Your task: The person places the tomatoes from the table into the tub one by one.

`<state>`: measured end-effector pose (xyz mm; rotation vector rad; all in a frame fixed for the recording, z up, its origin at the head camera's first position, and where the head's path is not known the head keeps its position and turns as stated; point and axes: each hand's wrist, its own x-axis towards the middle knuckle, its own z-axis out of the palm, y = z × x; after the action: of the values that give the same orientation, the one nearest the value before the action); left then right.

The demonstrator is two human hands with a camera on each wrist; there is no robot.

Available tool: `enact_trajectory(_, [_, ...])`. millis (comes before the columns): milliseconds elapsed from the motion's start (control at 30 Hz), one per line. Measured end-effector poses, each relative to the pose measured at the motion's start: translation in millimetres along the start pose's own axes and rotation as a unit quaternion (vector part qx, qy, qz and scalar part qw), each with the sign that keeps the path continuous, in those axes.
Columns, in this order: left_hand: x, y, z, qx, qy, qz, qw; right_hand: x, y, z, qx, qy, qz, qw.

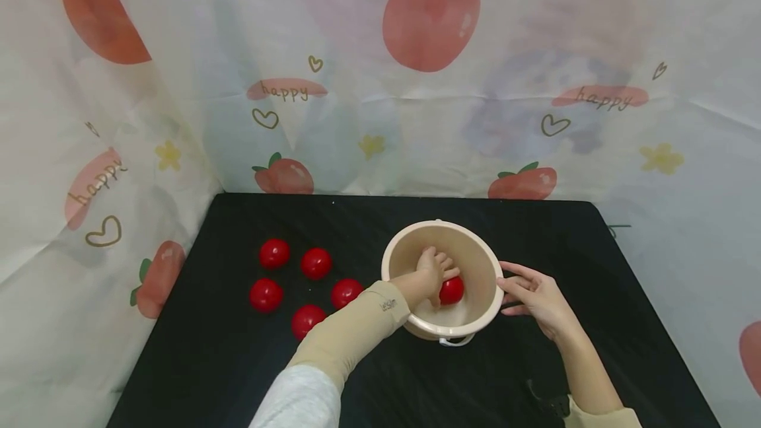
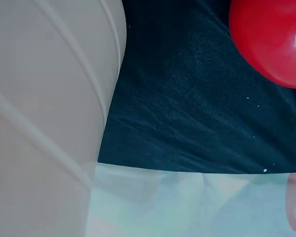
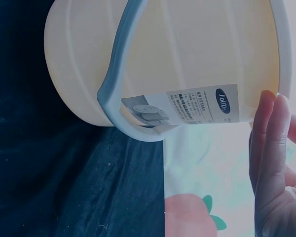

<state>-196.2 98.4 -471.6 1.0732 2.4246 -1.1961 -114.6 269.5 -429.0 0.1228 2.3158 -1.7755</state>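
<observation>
A cream bucket [image 1: 484, 256] stands tilted on the black table, its mouth facing me. My left hand [image 1: 431, 273] reaches down inside it with fingers spread, right beside a glossy red ball [image 1: 452, 290] at the bottom. The ball partly hides behind those fingers. At the bucket's right side, my right hand [image 1: 538, 299] touches the rim with extended fingertips. The right wrist view shows the fingers [image 3: 274, 140] against the rim, near a printed label [image 3: 202, 106] and the pale handle [image 3: 116, 74]. In the left wrist view, the bucket's ribbed wall [image 2: 49, 118] fills the left side.
Several more red balls [image 1: 316, 263] lie on the black table [image 1: 226, 362] left of the bucket, some close to my left sleeve [image 1: 351, 329]. One ball [image 2: 274, 39] shows large in the left wrist view. A printed curtain [image 1: 357, 32] hangs behind and beside the table.
</observation>
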Motion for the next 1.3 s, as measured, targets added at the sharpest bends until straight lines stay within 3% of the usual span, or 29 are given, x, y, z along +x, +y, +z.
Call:
enact_trajectory(233, [0.2, 1.0, -1.9, -0.006, -0.017, 0.001, 0.9998, -0.3, 0.0, 0.0, 0.004, -0.002, -0.005, 1.000])
enact_trajectory(433, [-0.6, 0.7, -2.3, -0.015, -0.001, -0.002, 0.9999, -1.0, -0.3, -0.1, 0.007, -0.003, -0.004, 1.000])
enact_trajectory(567, [-3.1, -1.8, -2.8, -0.027, 0.034, 0.003, 0.9990, -1.2, 0.1, 0.1, 0.007, -0.001, -0.003, 1.000])
enact_trajectory(733, [-12.8, -11.4, -2.1, -0.069, 0.109, 0.016, 0.9915, -0.5, 1.5, 0.2, 0.015, -0.002, -0.001, 1.000])
enact_trajectory(833, [-25.0, -20.4, 0.5, -0.105, 0.156, 0.020, 0.9818, -0.4, 2.6, 0.1, 0.015, -0.003, 0.000, 1.000])
enact_trajectory(967, [-49.4, -35.6, 9.2, -0.154, 0.225, 0.005, 0.9622, 0.1, 4.2, 0.2, 0.013, -0.002, -0.001, 1.000])
enact_trajectory(1100, [-80.2, -54.8, 22.3, -0.208, 0.271, -0.045, 0.9388, 0.3, 4.7, 0.0, 0.015, -0.003, -0.004, 1.000])
enact_trajectory(1300, [-121.8, -76.6, 58.2, -0.288, 0.297, -0.137, 0.9000, -0.2, 4.3, 0.1, 0.020, -0.003, -0.003, 1.000])
